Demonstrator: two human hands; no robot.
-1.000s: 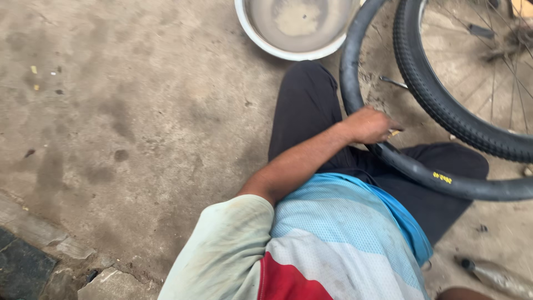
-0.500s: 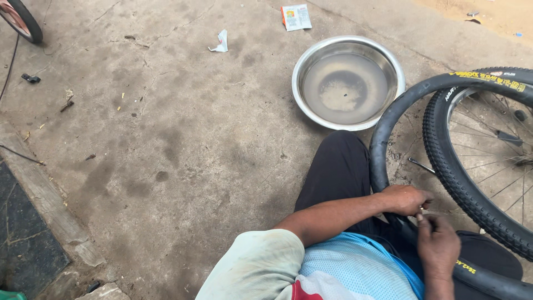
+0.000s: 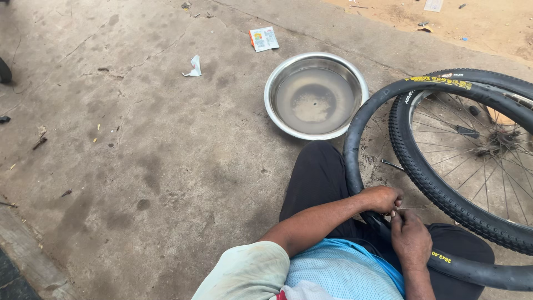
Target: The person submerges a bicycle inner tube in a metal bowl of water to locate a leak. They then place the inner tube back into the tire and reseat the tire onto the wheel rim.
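Note:
I sit on the concrete with a black inner tube (image 3: 355, 139) looped over my lap. My left hand (image 3: 384, 198) grips the tube where it crosses my black trouser leg. My right hand (image 3: 410, 238) is closed right beside it, fingertips pinching at the same spot on the tube; what is between the fingers is too small to tell. A bicycle wheel (image 3: 472, 166) with knobby black tyre and spokes lies to the right, inside the tube's loop.
A steel basin (image 3: 316, 95) holding shallow murky water stands on the concrete ahead of my knee. A small paper packet (image 3: 264, 39) and a white scrap (image 3: 194, 66) lie farther off. Sandy ground runs along the top right.
The view has tilted up and left, bringing the whole basin and more floor into sight. My right hand came in and now meets the left hand on the tube.

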